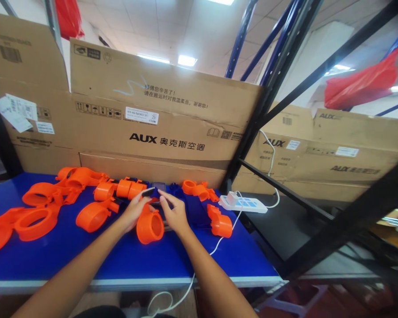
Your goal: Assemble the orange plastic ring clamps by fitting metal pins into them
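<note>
Where both hands met: an orange ring part (150, 226) was held btwn them, near the middle of the blue tabletop (135, 260), w/ its ring end pointed down toward the front edge.
L hand grip: the upper end of the part was grasped by the L hand (135, 211), prob. so it could be steadied; exact finger contact was partly hidden.
R hand grip: a small blue piece (156, 192) was pinched at the fingertips of the R hand (175, 213), apparently so it could be worked against the part's top; whether it was attached couldn't be told.
Ring end: left uncovered by the fingers, poss. so the narrow upper end could be reached from both sides.
Loose orange rings (36, 223): spread mostly to the left, w/ a single ring (93, 216) set beside the L forearm; prob. kept w/in reach, but elbow room was limited there.
Blue fabric (199, 213): bunched just beyond the R hand, prob. for easy pickup.
Dark device (159, 187): placed behind the fingertips, partly hidden.
Power strip (243, 203): set at the right edge, w/ a white plug (232, 198) inserted.
White cable (219, 244): run past the R forearm & over the front edge, where it could be snagged.
Cardboard box (172, 119): stood up behind as a wall; far reach was blocked by it, & by the black rack post (252, 132) at right.
</note>
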{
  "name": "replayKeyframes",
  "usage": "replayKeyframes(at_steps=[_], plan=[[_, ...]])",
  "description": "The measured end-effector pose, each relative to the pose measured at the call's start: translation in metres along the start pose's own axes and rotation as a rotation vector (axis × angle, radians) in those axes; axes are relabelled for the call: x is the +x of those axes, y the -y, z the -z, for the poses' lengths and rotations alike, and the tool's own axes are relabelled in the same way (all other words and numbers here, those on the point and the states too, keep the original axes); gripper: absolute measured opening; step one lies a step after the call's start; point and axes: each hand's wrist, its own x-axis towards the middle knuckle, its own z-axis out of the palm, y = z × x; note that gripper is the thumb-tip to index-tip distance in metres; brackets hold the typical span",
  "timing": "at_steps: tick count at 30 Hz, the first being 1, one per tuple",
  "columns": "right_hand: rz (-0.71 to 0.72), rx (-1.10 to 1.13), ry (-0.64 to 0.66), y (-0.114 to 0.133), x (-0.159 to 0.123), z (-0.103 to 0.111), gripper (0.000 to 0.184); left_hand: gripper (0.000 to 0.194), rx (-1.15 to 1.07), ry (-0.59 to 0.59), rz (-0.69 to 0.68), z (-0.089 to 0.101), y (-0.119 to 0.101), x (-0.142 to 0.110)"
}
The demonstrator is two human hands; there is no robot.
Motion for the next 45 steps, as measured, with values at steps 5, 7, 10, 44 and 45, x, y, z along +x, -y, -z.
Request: replayKeyframes(at_steps=[5, 7, 10, 44, 45], plan=[[-0.162, 0.242, 0.002, -0.001, 0.004, 0.001, 0.045, 0.083, -0.01, 0.119, 0.109, -0.005, -0.002, -0.008], [-0.2, 0.291, 0.071, -0.001, 0.005, 0.002, 0.042, 0.092, -0.024, 0.124, 0.14, -0.007, -0.002, -0.009], [-0.259, 0.356, 0.116, -0.001, 0.007, 0.004, 0.041, 0.101, -0.054, 0.127, 0.147, -0.009, -0.002, -0.011], [-0.283, 0.404, 0.063, 0.003, 0.004, -0.008, 0.041, 0.061, 0.0, 0.252, 0.086, -0.003, -0.004, -0.005], [-0.28, 0.403, 0.071, 0.001, 0.004, -0.008, 0.04, 0.061, 0.005, 0.247, 0.079, -0.003, -0.004, -0.005]])
